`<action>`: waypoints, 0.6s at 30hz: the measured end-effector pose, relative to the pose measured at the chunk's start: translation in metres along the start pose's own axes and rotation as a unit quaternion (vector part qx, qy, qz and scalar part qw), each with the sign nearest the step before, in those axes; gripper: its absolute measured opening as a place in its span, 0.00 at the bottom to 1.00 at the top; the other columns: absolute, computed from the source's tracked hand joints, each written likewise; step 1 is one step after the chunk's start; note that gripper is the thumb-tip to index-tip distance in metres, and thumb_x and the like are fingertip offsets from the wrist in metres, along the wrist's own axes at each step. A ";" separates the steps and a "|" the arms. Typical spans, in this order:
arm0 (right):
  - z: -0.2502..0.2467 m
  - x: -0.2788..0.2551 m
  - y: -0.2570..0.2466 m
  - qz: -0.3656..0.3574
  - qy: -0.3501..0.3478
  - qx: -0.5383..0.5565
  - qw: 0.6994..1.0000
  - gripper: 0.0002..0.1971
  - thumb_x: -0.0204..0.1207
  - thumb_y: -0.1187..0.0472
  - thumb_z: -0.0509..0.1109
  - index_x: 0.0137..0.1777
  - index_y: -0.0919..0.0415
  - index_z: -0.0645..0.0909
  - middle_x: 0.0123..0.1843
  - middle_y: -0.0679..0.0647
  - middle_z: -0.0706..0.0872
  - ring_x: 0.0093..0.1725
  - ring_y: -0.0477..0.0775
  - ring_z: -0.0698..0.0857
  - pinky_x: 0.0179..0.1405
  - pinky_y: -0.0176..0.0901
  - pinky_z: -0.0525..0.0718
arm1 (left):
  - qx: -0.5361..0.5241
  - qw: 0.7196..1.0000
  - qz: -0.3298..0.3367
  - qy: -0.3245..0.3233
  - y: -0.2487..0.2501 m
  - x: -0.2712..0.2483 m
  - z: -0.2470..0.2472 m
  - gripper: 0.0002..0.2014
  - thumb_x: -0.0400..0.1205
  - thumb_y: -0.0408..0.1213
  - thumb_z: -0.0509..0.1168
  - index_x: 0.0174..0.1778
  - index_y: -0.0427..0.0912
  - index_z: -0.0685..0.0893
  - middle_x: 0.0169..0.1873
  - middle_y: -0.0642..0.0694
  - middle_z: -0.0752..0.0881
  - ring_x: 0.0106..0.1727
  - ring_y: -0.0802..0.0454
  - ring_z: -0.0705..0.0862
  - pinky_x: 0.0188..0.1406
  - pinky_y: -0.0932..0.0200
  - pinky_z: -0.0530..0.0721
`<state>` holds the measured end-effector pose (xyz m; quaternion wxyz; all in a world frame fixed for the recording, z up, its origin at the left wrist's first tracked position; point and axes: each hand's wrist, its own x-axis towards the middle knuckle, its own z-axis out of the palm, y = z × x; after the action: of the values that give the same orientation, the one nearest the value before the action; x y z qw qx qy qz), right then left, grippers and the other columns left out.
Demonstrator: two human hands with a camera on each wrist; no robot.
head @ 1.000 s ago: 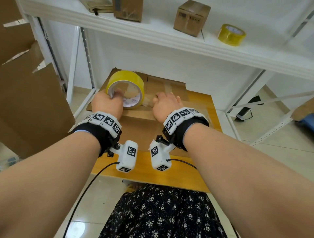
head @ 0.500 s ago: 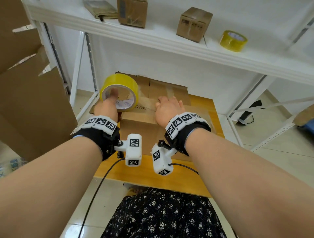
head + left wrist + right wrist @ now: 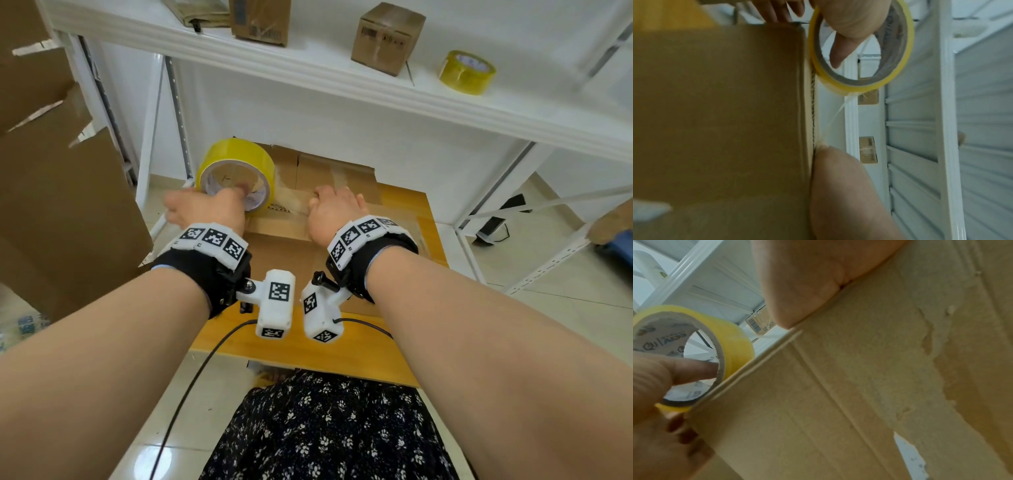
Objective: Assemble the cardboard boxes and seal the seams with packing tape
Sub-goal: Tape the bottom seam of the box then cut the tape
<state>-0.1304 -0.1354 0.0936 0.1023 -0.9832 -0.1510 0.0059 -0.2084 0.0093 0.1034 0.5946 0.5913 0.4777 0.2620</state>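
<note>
A brown cardboard box (image 3: 291,260) stands on a wooden table (image 3: 342,356) under a white shelf. My left hand (image 3: 219,205) holds a yellow roll of packing tape (image 3: 236,178) upright at the box's far left corner, with a finger hooked through its core (image 3: 836,53). A clear strip of tape (image 3: 835,113) runs from the roll (image 3: 859,48) to the box's edge. My right hand (image 3: 334,205) rests on the box top and its thumb (image 3: 797,288) presses there. Its fingertips are hidden. The roll (image 3: 731,345) sits just past the box's top edge.
The shelf (image 3: 342,89) overhead carries small cardboard boxes (image 3: 387,37) and a second yellow tape roll (image 3: 467,72). Large flat cardboard sheets (image 3: 61,205) lean at the left. White rack posts (image 3: 150,137) stand close to the box's left, and tiled floor lies to the right.
My left hand has carried the roll a little to the left, away from the right hand, and more tape is drawn out. The right hand has stayed on the box top.
</note>
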 end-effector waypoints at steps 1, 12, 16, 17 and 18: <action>0.000 0.000 0.000 0.002 0.001 0.001 1.000 0.23 0.88 0.53 0.47 0.80 0.53 0.66 0.81 0.59 0.69 0.85 0.59 0.59 0.85 0.57 0.48 | 0.003 1.000 0.030 0.007 0.003 0.002 -0.003 0.36 0.65 0.43 0.78 0.65 0.39 0.68 0.64 0.41 0.72 0.57 0.42 0.79 0.48 0.56 0.74; -0.003 -0.002 0.000 0.002 0.000 0.000 1.000 0.23 0.87 0.53 0.47 0.79 0.53 0.68 0.79 0.60 0.71 0.81 0.59 0.64 0.85 0.58 0.51 | 0.087 0.981 0.174 0.011 0.011 -0.010 -0.022 0.20 0.72 0.52 0.73 0.47 0.44 0.73 0.32 0.54 0.71 0.39 0.44 0.76 0.38 0.55 0.73; -0.001 0.002 -0.001 0.002 0.000 -0.012 1.000 0.23 0.86 0.53 0.47 0.78 0.54 0.69 0.78 0.61 0.72 0.81 0.60 0.65 0.84 0.58 0.53 | 0.114 0.977 0.180 0.027 0.008 0.001 -0.026 0.21 0.71 0.58 0.70 0.31 0.45 0.72 0.28 0.48 0.74 0.34 0.41 0.76 0.35 0.52 0.78; 0.000 0.003 -0.001 0.003 0.000 -0.014 1.000 0.23 0.86 0.53 0.46 0.78 0.54 0.69 0.78 0.61 0.73 0.81 0.60 0.65 0.84 0.58 0.53 | 0.109 0.977 0.182 0.024 0.008 0.001 -0.025 0.21 0.72 0.57 0.70 0.27 0.45 0.70 0.25 0.48 0.72 0.31 0.41 0.74 0.33 0.53 0.76; 0.000 0.004 -0.001 0.004 0.000 -0.014 1.000 0.23 0.86 0.53 0.46 0.78 0.54 0.69 0.78 0.61 0.73 0.81 0.60 0.65 0.84 0.58 0.53 | 0.100 0.978 0.183 0.018 0.009 -0.002 -0.023 0.21 0.72 0.54 0.69 0.25 0.45 0.69 0.24 0.47 0.71 0.30 0.41 0.73 0.31 0.53 0.75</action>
<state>-0.1269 -0.1337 0.0936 0.0884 -0.9852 -0.1467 0.0041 -0.2267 0.0192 0.1158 0.4657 0.7204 0.3955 0.3282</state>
